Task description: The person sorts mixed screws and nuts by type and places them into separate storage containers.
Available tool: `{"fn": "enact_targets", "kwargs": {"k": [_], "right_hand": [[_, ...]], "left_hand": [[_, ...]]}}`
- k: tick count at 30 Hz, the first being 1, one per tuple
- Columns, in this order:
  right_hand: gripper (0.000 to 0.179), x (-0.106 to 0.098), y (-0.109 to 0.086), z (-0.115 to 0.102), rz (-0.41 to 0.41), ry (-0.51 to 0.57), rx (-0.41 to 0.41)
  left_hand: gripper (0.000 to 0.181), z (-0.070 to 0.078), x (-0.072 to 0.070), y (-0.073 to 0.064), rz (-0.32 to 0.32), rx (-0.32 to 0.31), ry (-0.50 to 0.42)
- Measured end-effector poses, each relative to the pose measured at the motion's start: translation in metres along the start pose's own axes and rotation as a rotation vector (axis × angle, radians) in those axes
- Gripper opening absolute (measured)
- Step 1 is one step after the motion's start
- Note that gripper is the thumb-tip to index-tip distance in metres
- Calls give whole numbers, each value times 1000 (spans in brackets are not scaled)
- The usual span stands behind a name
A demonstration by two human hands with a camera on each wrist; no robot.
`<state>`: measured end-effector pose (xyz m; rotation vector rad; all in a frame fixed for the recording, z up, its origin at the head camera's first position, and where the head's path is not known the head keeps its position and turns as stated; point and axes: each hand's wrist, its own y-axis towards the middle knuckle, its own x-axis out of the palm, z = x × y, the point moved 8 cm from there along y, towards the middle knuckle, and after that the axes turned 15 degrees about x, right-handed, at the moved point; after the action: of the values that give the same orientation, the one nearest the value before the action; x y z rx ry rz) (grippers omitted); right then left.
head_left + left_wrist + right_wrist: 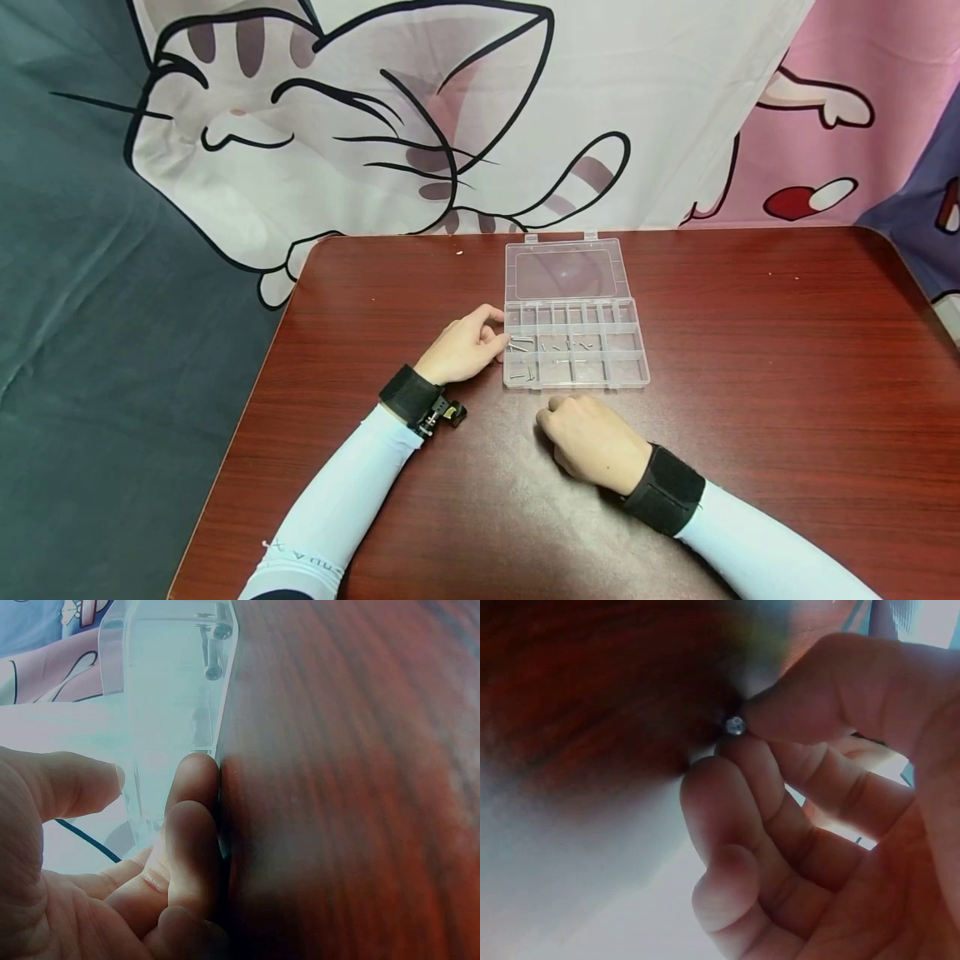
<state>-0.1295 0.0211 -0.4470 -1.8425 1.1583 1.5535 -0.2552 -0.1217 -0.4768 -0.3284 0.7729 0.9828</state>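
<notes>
A clear plastic compartment box (574,357) lies on the table with its lid (564,273) folded back. Several small metal screws (519,342) are spread over its left and middle compartments. My left hand (463,343) holds the box at its left side; in the left wrist view its thumb (94,784) is at the upper edge, curled fingers (193,840) by the lower edge. Just in front of the box, my right hand (596,442) pinches a small screw between thumb and fingertips. Only the shiny head of that screw (735,725) shows in the right wrist view.
The brown wooden table (787,358) extends on both sides of the box. A cloth with a cat drawing (300,183) hangs behind its far edge. Tiny pale specks lie near the back of the table.
</notes>
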Motion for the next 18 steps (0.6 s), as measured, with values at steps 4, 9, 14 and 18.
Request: {"fn": "enact_targets", "kwargs": {"k": [4,9,14,18], "right_hand": [[14,2,0,0,-10,2,1],[15,4,2,0,-14,9,2],[18,3,3,0,-24,47,-10],[20,-5,6,5,-33,92,-18]], "left_hand": [[40,0,0,0,1,2,1],[40,-1,-2,-1,3,-2,3],[40,0,-2,-2,0,-4,-2],[41,0,-1,-1,-4,-1,-7]]}}
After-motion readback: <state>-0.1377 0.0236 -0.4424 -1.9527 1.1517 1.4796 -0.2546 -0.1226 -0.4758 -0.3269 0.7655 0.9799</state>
